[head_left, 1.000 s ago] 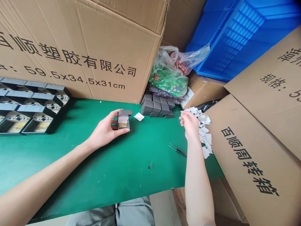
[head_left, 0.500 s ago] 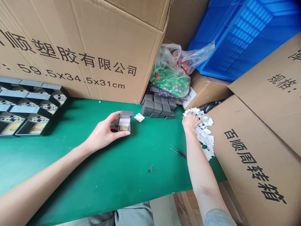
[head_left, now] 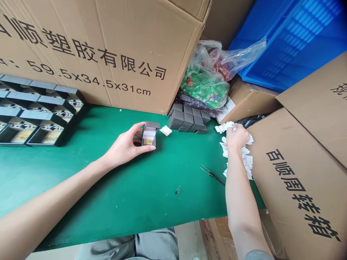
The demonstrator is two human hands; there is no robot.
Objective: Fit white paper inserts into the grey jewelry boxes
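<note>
Our left hand (head_left: 121,146) grips an open grey box (head_left: 149,134) with curled fingers; our right hand (head_left: 237,137) has fingers pressed together on white paper scraps (head_left: 248,161).

The left hand (head_left: 121,148) and right hand (head_left: 237,137) are bare, and so are the long arms (head_left: 54,195). A short grey sleeve (head_left: 257,255) shows at the lower right of the frame, and soft grey pants (head_left: 154,245) show at the bottom middle.

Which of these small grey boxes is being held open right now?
The box in the left hand, its lid raised over a gold insert; the stacked grey boxes are shut.
</note>
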